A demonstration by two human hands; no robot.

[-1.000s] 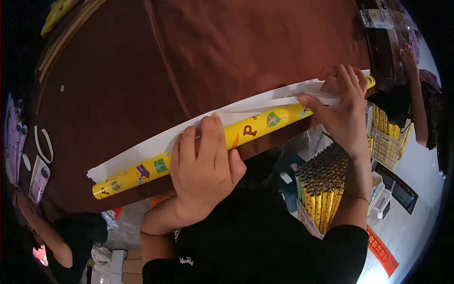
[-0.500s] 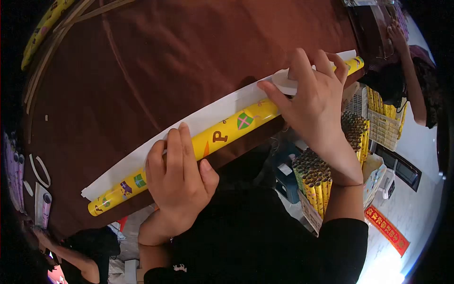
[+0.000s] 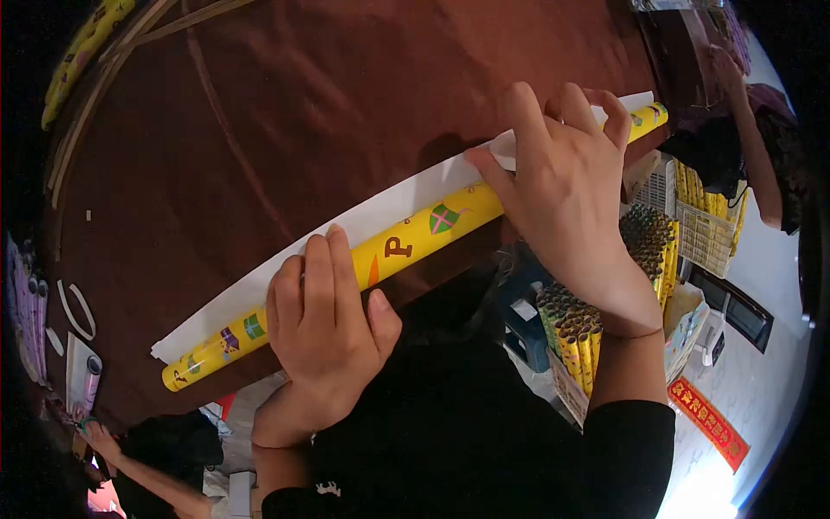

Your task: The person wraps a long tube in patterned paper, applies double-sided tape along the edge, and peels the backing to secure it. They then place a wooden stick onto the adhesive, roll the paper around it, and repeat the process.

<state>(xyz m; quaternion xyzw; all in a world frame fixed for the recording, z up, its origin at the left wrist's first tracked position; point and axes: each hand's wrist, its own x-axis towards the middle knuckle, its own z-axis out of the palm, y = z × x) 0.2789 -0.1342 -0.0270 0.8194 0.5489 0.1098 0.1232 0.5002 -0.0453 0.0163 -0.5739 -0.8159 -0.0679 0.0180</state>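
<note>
A yellow printed paper roll [image 3: 415, 233], with kites and a letter P on it, lies slantwise along the table's near edge. Its white free edge [image 3: 389, 199] sticks out along the far side. My left hand [image 3: 324, 307] curves over the left half of the roll, fingertips on the white strip and thumb on the near side. Arched above the right half is my right hand [image 3: 566, 182], fingers bent and thumb on the white strip. Between its thumb and index finger shows part of a white, round-edged thing [image 3: 503, 149], mostly hidden by the hand.
A brown cloth [image 3: 346, 104] covers the table. Thin strips [image 3: 82, 130] and another yellow roll [image 3: 82, 65] lie at the far left; white loops [image 3: 76, 310] and purple rolls are nearer. Crates of yellow tubes [image 3: 575, 333] stand below right. Other people's arms [image 3: 752, 138] show at both sides.
My right hand has shifted slightly left and upward, hiding more of the white round-edged thing. My left hand has stayed put on the roll. At lower left, another person's arm has moved.
</note>
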